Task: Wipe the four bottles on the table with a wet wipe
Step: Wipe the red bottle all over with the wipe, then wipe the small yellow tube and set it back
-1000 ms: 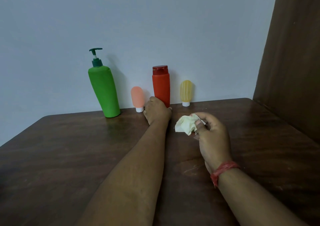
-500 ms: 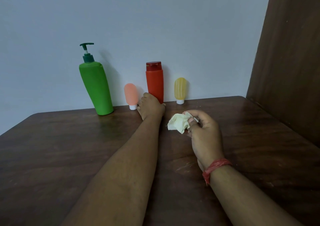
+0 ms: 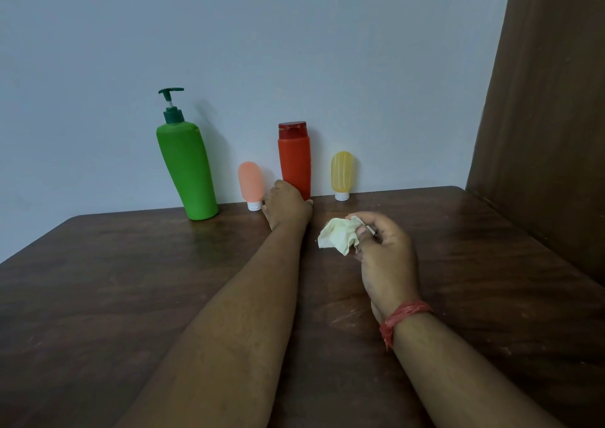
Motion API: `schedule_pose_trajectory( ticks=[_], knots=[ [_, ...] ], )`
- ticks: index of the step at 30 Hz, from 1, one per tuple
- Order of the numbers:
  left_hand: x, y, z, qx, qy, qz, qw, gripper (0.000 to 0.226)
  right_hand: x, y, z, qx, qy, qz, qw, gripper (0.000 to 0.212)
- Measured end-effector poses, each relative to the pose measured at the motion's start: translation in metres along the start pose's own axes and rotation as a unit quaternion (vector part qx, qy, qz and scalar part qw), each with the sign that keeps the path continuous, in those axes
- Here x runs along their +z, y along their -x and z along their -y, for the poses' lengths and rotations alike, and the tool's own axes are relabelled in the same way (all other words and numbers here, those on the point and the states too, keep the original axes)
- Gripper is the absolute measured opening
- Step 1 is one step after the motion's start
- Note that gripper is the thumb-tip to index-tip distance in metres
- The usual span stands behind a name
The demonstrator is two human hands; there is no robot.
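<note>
nearest me, my right hand (image 3: 386, 257) pinches the crumpled wipe (image 3: 339, 236) just above the dark table (image 3: 114, 296). farther out, my left hand (image 3: 286, 206) curls around the base of the red bottle (image 3: 294, 162). along the wall stand the green pump bottle (image 3: 186, 169), the pink tube (image 3: 251, 182) and the yellow tube (image 3: 342, 173), all upright.

Green pump bottle (image 3: 186, 169), peach tube (image 3: 250, 181), red bottle (image 3: 294, 159), yellow striped tube (image 3: 342, 172), cream wipe (image 3: 339, 235), dark brown bench (image 3: 131, 280).
</note>
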State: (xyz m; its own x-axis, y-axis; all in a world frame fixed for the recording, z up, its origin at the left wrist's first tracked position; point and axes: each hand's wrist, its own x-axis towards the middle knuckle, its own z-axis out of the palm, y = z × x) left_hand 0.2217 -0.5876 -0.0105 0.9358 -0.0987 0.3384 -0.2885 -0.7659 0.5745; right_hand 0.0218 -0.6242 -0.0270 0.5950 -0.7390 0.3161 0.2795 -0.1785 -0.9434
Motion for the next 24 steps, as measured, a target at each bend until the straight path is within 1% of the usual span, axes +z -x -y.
schedule_pose_trajectory(
  ticks=[5,10,12,14,15,17,19,21,24],
  knots=[
    [-0.002,0.001,-0.001,0.002,0.016,0.015,1.000,0.066,-0.001,-0.001,0.001,0.011,0.001,-0.002,1.000,0.031],
    [-0.004,0.006,-0.003,-0.012,0.021,0.012,1.000,0.076,-0.001,-0.002,0.001,0.016,0.001,-0.005,1.000,0.031],
    [-0.005,0.011,-0.003,-0.018,0.010,0.003,1.000,0.077,-0.002,-0.001,0.003,0.023,-0.017,-0.005,1.000,0.032],
    [-0.007,0.017,-0.003,-0.012,0.009,-0.011,1.000,0.070,-0.004,-0.001,0.006,0.042,-0.060,-0.013,0.997,0.032],
    [-0.008,0.020,-0.003,-0.001,0.013,-0.011,1.000,0.062,-0.005,-0.001,0.008,0.053,-0.091,-0.021,0.994,0.032],
    [-0.007,0.028,-0.005,0.040,0.014,0.009,0.999,0.041,-0.010,-0.004,0.012,0.076,-0.154,-0.056,0.984,0.031],
    [-0.006,0.035,-0.009,0.085,0.000,0.026,0.996,0.030,-0.014,-0.010,0.015,0.095,-0.211,-0.095,0.968,0.031],
    [-0.005,0.039,-0.015,0.120,-0.004,0.033,0.992,0.029,-0.019,-0.014,0.018,0.107,-0.261,-0.127,0.951,0.032],
    [-0.001,0.038,-0.023,0.151,-0.012,0.025,0.988,0.032,-0.023,-0.018,0.021,0.111,-0.285,-0.151,0.940,0.034]
  ],
)
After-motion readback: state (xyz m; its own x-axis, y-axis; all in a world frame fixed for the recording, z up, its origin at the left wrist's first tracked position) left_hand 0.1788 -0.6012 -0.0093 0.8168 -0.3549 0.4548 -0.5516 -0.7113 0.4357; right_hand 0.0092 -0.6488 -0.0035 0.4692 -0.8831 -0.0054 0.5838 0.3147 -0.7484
